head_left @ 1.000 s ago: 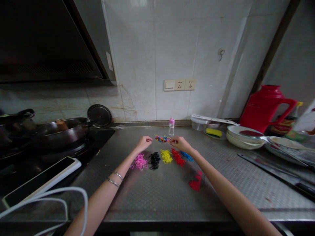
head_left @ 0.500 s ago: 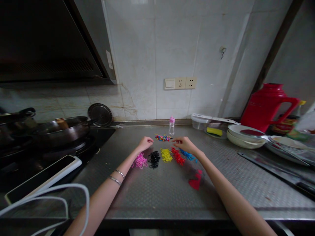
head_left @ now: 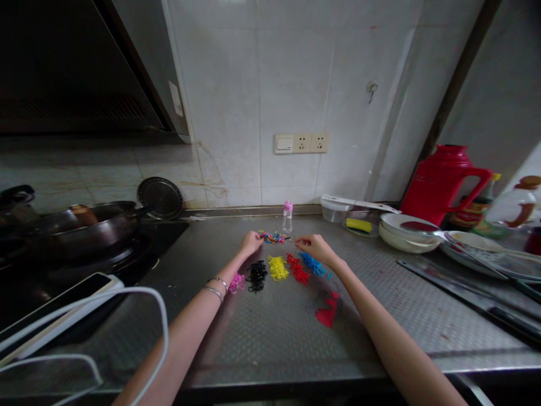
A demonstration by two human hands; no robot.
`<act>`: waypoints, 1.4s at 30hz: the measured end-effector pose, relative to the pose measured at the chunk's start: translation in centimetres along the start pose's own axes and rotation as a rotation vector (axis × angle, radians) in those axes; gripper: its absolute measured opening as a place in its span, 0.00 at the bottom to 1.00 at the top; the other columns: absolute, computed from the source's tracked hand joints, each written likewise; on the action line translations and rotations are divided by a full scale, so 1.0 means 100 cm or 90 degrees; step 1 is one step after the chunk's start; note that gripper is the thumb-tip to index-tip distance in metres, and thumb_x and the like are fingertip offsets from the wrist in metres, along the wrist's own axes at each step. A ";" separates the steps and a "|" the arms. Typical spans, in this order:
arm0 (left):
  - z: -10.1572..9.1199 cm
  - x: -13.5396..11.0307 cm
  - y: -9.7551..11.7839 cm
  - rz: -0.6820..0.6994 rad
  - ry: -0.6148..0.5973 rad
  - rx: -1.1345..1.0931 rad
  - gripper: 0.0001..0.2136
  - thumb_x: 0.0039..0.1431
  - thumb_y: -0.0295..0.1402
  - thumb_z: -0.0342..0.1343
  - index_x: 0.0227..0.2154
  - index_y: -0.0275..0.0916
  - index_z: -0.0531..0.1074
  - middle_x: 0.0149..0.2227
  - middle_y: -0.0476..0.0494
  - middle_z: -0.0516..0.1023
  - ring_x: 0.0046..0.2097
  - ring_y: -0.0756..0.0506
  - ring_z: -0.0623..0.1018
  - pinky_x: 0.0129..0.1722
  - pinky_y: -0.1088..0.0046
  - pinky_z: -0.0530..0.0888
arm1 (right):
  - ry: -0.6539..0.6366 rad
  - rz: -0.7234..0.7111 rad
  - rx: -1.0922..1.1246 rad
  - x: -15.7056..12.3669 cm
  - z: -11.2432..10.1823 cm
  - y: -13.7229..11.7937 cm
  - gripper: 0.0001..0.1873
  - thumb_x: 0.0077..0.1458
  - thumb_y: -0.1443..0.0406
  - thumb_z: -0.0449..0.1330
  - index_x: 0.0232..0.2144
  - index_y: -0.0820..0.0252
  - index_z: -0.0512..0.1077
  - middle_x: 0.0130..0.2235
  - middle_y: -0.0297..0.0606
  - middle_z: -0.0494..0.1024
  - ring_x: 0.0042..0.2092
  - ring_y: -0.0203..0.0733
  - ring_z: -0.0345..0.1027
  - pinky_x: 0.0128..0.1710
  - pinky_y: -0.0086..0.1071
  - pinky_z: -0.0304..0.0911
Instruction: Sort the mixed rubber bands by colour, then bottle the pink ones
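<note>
Mixed bands [head_left: 274, 238] lay near the bottle [head_left: 288, 217].
Leftmost sat the pink pile [head_left: 236, 283]; your left hand [head_left: 252, 242] was at the mix's left end; black bands [head_left: 257, 275], yellow bands [head_left: 278, 268] and red bands [head_left: 298, 269] followed; your right hand [head_left: 315, 248] hung near the blue pile [head_left: 311, 264]. Your fingers were bent; whether they gripped anything was too small to tell.

This is a kitchen — a dark range hood [head_left: 63, 73] hangs above a black hob [head_left: 158, 239] that bears a metal pan [head_left: 112, 230]. Along the tiled wall [head_left: 228, 84], streaked brown in places, a metal worktop [head_left: 262, 338] carries white dishes [head_left: 408, 246], a yellow sponge [head_left: 358, 225] and a red flask [head_left: 437, 183].
</note>
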State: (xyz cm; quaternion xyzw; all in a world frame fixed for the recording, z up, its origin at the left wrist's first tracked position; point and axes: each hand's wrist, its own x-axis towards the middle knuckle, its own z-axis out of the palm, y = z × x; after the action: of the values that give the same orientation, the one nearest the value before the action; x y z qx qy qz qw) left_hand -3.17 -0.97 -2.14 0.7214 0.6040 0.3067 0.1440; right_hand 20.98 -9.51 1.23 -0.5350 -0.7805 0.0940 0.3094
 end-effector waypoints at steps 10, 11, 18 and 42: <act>0.003 0.012 0.001 -0.017 -0.001 -0.011 0.06 0.43 0.31 0.54 0.23 0.35 0.75 0.28 0.41 0.76 0.28 0.49 0.72 0.33 0.74 0.66 | -0.017 0.022 -0.026 0.003 0.004 0.007 0.14 0.48 0.59 0.52 0.33 0.57 0.74 0.29 0.36 0.76 0.28 0.34 0.65 0.28 0.23 0.56; 0.003 0.012 0.001 -0.017 0.002 -0.008 0.06 0.44 0.30 0.54 0.23 0.35 0.75 0.28 0.41 0.76 0.28 0.49 0.72 0.33 0.74 0.66 | -0.019 0.026 -0.026 0.003 0.005 0.008 0.14 0.48 0.59 0.52 0.33 0.57 0.74 0.29 0.36 0.76 0.28 0.34 0.65 0.28 0.23 0.56; -0.002 0.008 -0.004 -0.006 -0.007 0.011 0.06 0.44 0.29 0.54 0.23 0.35 0.75 0.27 0.41 0.76 0.27 0.49 0.72 0.29 0.76 0.65 | -0.022 0.029 -0.037 0.001 0.005 0.008 0.15 0.47 0.59 0.52 0.33 0.58 0.74 0.29 0.36 0.76 0.29 0.35 0.65 0.28 0.24 0.56; -0.019 -0.065 0.038 0.193 -0.181 -0.093 0.08 0.42 0.29 0.53 0.25 0.32 0.75 0.26 0.43 0.77 0.28 0.49 0.73 0.29 0.77 0.66 | -0.051 0.058 -0.092 -0.004 0.006 0.016 0.14 0.48 0.59 0.52 0.34 0.55 0.74 0.30 0.36 0.76 0.31 0.36 0.67 0.29 0.24 0.56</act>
State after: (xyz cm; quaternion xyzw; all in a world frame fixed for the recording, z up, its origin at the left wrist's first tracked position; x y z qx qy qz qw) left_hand -1.95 -8.35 -0.22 0.8277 0.4383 0.2630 0.2316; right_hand 21.99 -9.07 -0.13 -0.5864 -0.7720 0.0727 0.2343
